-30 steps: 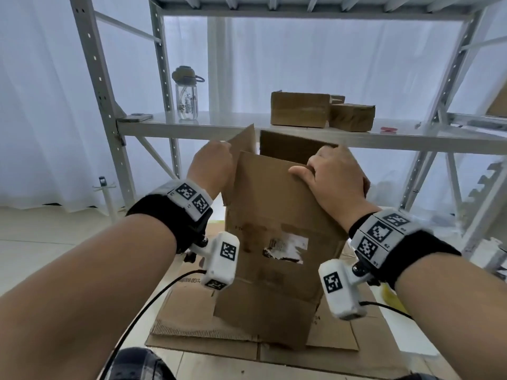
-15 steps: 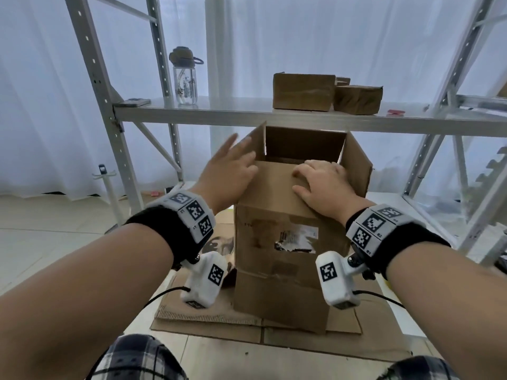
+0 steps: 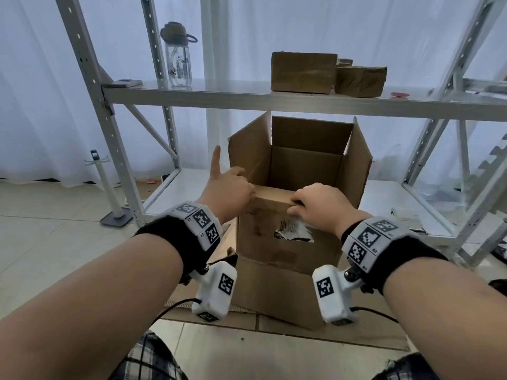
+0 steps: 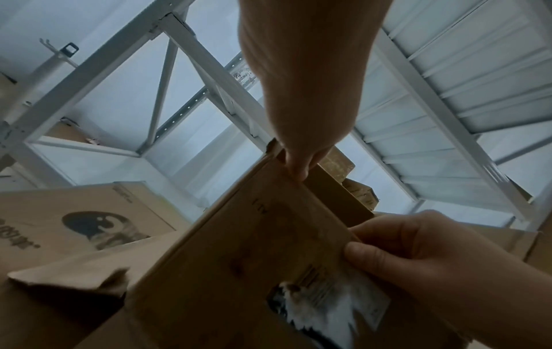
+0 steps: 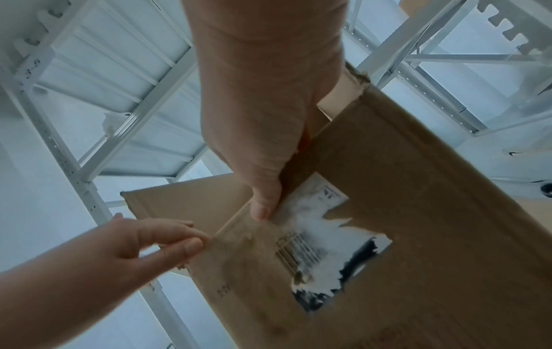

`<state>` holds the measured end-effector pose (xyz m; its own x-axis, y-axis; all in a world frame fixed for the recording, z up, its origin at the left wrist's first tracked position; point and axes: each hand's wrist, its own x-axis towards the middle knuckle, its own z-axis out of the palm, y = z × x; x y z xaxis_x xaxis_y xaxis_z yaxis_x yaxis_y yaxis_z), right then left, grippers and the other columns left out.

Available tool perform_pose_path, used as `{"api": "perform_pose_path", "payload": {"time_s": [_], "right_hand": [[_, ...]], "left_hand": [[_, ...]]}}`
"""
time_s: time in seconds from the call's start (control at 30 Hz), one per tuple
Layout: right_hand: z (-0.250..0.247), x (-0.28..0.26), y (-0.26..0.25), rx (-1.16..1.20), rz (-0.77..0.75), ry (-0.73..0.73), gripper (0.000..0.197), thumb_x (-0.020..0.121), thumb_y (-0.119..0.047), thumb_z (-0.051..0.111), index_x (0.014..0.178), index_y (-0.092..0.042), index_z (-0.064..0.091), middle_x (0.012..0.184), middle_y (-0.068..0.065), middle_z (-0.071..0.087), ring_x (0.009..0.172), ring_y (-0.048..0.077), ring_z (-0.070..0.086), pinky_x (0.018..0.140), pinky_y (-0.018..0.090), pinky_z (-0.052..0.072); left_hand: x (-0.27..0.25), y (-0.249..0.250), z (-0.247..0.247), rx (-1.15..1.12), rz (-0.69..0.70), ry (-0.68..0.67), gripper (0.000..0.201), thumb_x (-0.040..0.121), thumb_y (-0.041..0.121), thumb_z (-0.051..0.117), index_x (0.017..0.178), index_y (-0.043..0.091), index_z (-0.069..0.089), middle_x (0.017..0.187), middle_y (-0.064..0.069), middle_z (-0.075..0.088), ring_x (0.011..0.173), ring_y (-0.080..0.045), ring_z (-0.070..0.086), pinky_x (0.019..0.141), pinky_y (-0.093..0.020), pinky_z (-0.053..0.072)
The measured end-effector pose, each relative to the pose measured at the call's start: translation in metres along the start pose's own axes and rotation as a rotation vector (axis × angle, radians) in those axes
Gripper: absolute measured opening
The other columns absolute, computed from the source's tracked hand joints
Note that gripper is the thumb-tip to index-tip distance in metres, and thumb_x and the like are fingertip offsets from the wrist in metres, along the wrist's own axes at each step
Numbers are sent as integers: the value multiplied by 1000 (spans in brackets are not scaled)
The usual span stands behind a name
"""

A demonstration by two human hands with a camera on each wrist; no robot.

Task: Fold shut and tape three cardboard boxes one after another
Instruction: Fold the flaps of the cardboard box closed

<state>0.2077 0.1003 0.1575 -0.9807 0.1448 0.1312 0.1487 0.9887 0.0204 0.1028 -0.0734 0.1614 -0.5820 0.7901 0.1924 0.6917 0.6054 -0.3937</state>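
Observation:
A brown cardboard box (image 3: 285, 259) with a torn white label (image 5: 316, 245) stands upright on the floor in front of me. Its left, back and right flaps stand up, and the opening shows. Both hands are at the box's near top edge (image 3: 274, 193). My left hand (image 3: 241, 185) pinches the left corner of that edge between thumb and fingers (image 5: 191, 243), with the index finger pointing up. My right hand (image 3: 301, 202) curls over the edge further right, its thumb (image 5: 264, 207) on the front face. No tape is in view.
Flattened cardboard (image 3: 356, 333) lies under the box. A white metal rack (image 3: 192, 97) rises just behind it; its shelf holds two closed boxes (image 3: 301, 72), a water bottle (image 3: 178, 58) and a phone (image 3: 123, 84). A printed box (image 4: 74, 224) sits at the left, and a white stand (image 3: 105, 185) beyond it.
The box went from tilted towards me to upright. Both hands slid back from the near flap's flat top to its near edge. The left hand changed from spread fingers to a pinch.

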Motion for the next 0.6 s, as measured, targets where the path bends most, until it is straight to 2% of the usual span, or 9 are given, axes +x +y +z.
{"api": "perform_pose_path", "payload": {"time_s": [0.07, 0.13, 0.3, 0.47, 0.5, 0.53, 0.57, 0.6], "right_hand": [[10, 1, 0, -6, 13, -33, 28, 94, -43, 53, 102, -19, 65, 93, -1, 64, 86, 20, 60, 70, 32, 48], [23, 0, 0, -24, 10, -71, 28, 94, -42, 53, 100, -19, 65, 93, -1, 64, 85, 20, 60, 68, 32, 46], [59, -5, 0, 5, 27, -27, 30, 98, -41, 44, 102, -19, 64, 94, 0, 65, 85, 20, 61, 68, 31, 47], [75, 10, -11, 61, 68, 57, 29, 99, -39, 43, 100, -18, 64, 96, 2, 66, 89, 22, 62, 64, 28, 37], [75, 14, -13, 61, 68, 52, 29, 100, -37, 43, 101, -17, 63, 97, 3, 67, 92, 23, 62, 69, 30, 41], [74, 18, -15, 39, 51, 54, 28, 101, -35, 42, 101, -17, 63, 98, 3, 67, 95, 22, 62, 83, 33, 44], [70, 22, -15, -16, 20, 76, 27, 101, -32, 41, 100, -19, 64, 97, 1, 68, 98, 20, 62, 102, 37, 36], [65, 26, -14, -94, -14, 130, 27, 101, -30, 40, 97, -21, 65, 93, -2, 69, 98, 18, 62, 115, 40, 21]], "left_hand": [[1, 3, 7, -12, 3, -24, 33, 101, 40, 34, 106, 34, 66, 107, 15, 65, 136, -15, 34, 95, -63, -30], [1, 7, 16, -1, 44, -60, 31, 99, 45, 37, 106, 32, 63, 107, 14, 64, 136, -16, 33, 94, -63, -32], [0, 23, 47, -28, 60, -44, 34, 95, 48, 44, 123, 33, 56, 131, 9, 56, 144, -19, 22, 97, -64, -29], [12, 28, 78, -188, -45, -50, 40, 99, 42, 39, 139, 39, 39, 139, 10, 49, 140, -17, 29, 104, -66, -20], [15, 26, 83, -235, -76, -36, 40, 100, 41, 38, 140, 41, 38, 140, 12, 48, 139, -15, 29, 105, -65, -19], [18, 23, 87, -271, -96, -23, 40, 100, 41, 38, 140, 41, 38, 140, 14, 47, 139, -13, 29, 104, -65, -20], [22, 20, 90, -293, -109, -14, 40, 100, 40, 38, 140, 42, 38, 141, 15, 46, 139, -12, 28, 104, -64, -20], [26, 16, 94, -304, -121, -7, 40, 100, 39, 38, 140, 42, 38, 141, 16, 45, 139, -11, 28, 104, -64, -20]]}}
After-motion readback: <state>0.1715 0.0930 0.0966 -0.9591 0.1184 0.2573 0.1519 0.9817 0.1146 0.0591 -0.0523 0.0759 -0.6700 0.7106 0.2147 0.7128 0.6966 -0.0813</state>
